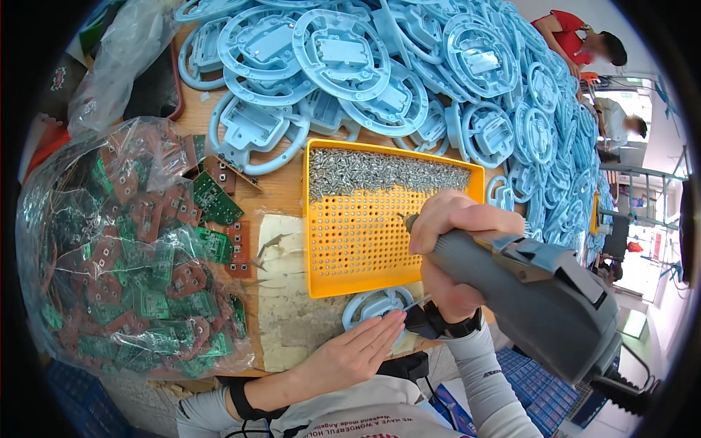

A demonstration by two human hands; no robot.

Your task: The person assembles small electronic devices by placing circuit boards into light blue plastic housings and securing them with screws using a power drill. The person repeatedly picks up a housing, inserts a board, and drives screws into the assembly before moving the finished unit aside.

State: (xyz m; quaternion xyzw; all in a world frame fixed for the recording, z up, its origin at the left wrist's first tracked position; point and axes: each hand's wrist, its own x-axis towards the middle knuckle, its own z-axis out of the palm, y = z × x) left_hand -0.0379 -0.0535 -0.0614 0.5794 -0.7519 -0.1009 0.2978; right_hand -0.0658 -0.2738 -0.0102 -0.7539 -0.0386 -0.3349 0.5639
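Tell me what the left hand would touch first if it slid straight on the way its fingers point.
The left hand lies flat, fingertips aimed up and right at the light blue plastic wheel part on the table. The fingertips already seem to rest on its edge, so it would meet that part first, though depth is unclear.

My left hand is bare, and a black band wraps that forearm just above the pale grey sleeve bunched near the elbow. My right hand is bare too, with a black strap around the wrist, and below it a tight, light grey ribbed sleeve carrying a small dark marking. My shirt is light grey with red-and-dark print across the chest.
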